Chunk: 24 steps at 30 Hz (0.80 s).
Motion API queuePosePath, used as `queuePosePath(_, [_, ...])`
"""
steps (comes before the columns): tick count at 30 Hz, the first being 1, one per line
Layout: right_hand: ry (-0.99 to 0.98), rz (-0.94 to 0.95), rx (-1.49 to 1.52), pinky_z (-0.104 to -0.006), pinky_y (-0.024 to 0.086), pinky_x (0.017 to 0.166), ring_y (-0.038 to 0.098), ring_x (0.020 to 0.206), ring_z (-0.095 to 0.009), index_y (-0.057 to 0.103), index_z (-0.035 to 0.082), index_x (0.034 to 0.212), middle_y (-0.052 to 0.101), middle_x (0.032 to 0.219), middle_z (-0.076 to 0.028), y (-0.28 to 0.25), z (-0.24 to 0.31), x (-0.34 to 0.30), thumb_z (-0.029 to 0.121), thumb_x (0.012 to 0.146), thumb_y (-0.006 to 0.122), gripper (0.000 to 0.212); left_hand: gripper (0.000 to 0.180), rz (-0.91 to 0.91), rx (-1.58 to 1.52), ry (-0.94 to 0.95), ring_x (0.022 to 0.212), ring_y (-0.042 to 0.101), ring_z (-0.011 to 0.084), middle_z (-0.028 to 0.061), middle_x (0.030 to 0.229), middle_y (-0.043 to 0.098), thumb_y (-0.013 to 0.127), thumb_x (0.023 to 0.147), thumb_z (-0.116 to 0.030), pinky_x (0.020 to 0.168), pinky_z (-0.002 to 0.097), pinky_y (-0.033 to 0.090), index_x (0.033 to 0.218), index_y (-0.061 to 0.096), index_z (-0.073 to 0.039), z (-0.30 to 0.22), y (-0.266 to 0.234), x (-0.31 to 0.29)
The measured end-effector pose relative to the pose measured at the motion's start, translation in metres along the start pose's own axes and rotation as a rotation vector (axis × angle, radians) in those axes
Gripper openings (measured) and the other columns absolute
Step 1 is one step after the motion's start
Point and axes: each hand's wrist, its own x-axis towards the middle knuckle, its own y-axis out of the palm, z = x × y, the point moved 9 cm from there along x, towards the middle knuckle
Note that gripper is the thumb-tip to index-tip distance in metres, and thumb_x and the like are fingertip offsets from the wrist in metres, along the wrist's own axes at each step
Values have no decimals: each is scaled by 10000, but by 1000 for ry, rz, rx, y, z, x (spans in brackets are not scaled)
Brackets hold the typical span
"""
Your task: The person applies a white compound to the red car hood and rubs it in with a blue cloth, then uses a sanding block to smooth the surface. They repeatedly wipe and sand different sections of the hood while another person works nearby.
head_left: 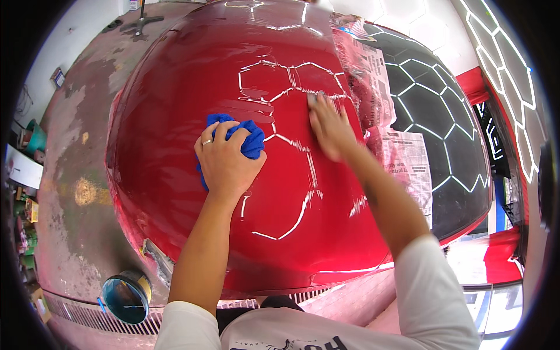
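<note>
A glossy red car hood [169, 175] fills the middle of the view, streaked with wet-looking smears and bright reflected hexagon lights. On its left half, my left hand [228, 157] presses a bunched blue cloth [252, 140] against the paint, with a ring on one finger. Farther to the right, my right hand [332, 125] lies low on the hood near the papered edge, slightly blurred. Its fingertips press down a small grey piece [312, 100], mostly covered and too small to identify; it may be an abrasive pad.
Newspaper masking [405, 160] runs between the hood and the dark windshield [437, 111]. A bucket [128, 297] with bluish liquid stands at the lower left, beside a floor grate [76, 312]. A stand's base [141, 24] is on the far-left floor. Shelved clutter lines the left edge.
</note>
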Motion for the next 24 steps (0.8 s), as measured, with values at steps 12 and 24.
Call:
queuePosePath(12, [-43,285,135,-681,143,1385,232,1733,-454,328,112,1795,270,1863,-235,-14,94,-331,316,1131,537,725,406,-29,37,-3,1360,621,355,56,1318,759,930,771,-318,1179,547,469,1120,846,-128,8,-2,6])
queuePosePath(24, [67,12,-36,-744,179,1367,228,1748,-377,324,122,1784,284,1879,-151,10,-12,87,446,1225,243,651,419,24,-79,33,1328,640,339,27,1279,757,941,733,-292,1170,544,462,1097,843,-109,-10,9,-7])
